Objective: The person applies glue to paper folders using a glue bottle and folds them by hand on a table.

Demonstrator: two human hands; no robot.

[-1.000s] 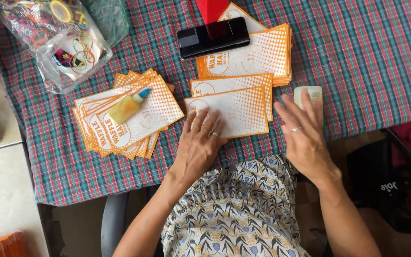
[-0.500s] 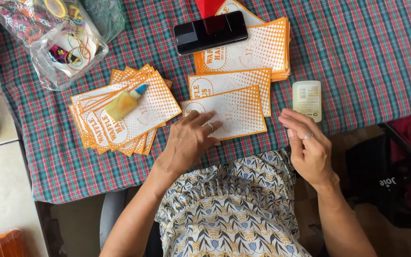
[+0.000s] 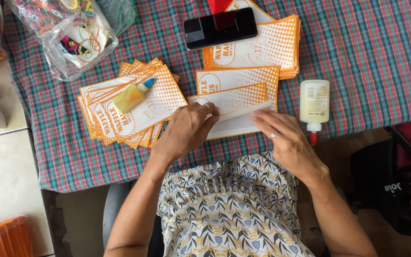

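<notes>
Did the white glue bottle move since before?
Yes. The white glue bottle now lies on the checked tablecloth, right of the orange sheets. Earlier the right hand covered it; that hand now presses the folded sheet.

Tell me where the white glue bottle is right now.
In the head view, the white glue bottle lies on the plaid tablecloth, red cap toward the table's near edge, just right of the orange-and-white sheet and beyond the right hand.

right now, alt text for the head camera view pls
Both hands press down on an orange-and-white printed sheet on a plaid tablecloth, left hand and right hand folding its near edge. A white glue bottle lies to the right, a fanned stack of sheets to the left, a phone above.
</notes>
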